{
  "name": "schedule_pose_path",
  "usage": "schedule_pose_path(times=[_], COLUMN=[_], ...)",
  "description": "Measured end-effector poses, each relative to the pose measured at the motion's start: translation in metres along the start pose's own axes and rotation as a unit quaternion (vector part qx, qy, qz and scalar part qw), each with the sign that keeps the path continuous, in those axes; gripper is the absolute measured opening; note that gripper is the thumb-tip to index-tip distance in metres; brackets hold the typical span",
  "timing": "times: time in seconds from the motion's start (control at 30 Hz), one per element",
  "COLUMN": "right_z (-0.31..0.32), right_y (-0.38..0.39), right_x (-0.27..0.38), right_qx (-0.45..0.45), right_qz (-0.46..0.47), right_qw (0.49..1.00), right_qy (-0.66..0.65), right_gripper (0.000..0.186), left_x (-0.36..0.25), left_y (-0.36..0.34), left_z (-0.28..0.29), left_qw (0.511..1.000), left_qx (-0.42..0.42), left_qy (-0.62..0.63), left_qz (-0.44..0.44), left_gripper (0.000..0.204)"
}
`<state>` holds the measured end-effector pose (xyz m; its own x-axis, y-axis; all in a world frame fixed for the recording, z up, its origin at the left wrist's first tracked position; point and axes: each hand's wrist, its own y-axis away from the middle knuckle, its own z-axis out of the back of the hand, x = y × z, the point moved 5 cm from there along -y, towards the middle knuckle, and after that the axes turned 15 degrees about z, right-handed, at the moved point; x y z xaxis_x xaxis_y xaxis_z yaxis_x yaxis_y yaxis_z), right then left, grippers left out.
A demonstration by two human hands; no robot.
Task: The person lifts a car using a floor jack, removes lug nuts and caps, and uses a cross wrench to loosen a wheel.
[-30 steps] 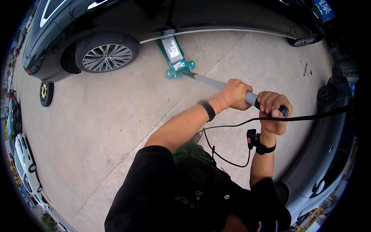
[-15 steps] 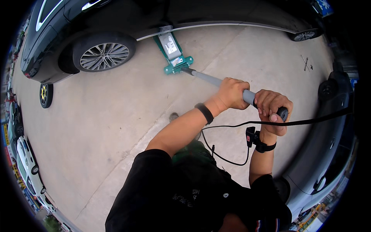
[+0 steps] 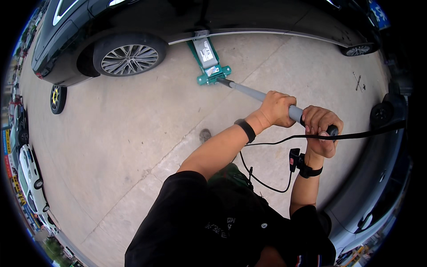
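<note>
A green floor jack (image 3: 212, 66) stands on the concrete, its front part reaching beneath the sill of a black car (image 3: 249, 20). Its long grey jack handle (image 3: 250, 91) slants from the jack toward me. Partway along the handle, my left hand (image 3: 278, 109) is wrapped around the shaft. My right hand (image 3: 322, 131) grips the black end of the same handle, nearer to me. The jack's lifting point is hidden under the car body.
The black car's nearer wheel (image 3: 130, 59) sits left of the jack. A spare wheel (image 3: 58, 99) stands at the far left. A cross-shaped wrench (image 3: 358, 82) lies on the ground at right, near a grey car (image 3: 369, 191). A black cable (image 3: 262, 183) dangles by my right wrist.
The whole scene has shifted slightly to the right in the picture. Both hands keep their hold on the jack handle, which shows little movement relative to the jack.
</note>
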<state>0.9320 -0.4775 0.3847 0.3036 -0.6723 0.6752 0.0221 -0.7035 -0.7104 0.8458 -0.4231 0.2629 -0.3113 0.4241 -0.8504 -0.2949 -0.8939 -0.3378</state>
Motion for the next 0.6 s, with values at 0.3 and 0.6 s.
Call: schedule_pose_path(times=[0.3,0.6], right_z=[-0.0026,-0.0045], right_y=[-0.0001,0.0005], right_x=[0.0027,0.0018], right_qx=[-0.026,-0.052], right_qz=[0.005,0.018], right_qw=[1.0,0.998], right_qy=[0.011,0.018], right_gripper=[0.03,0.024], left_x=[-0.0025,-0.0023], left_y=[-0.0016,-0.0038], left_z=[0.0008,0.0035], left_qw=[1.0,1.0], left_qx=[-0.002,0.017], left_qy=[0.004,-0.003], left_qz=[0.0,0.005], left_gripper=[0.016,0.016])
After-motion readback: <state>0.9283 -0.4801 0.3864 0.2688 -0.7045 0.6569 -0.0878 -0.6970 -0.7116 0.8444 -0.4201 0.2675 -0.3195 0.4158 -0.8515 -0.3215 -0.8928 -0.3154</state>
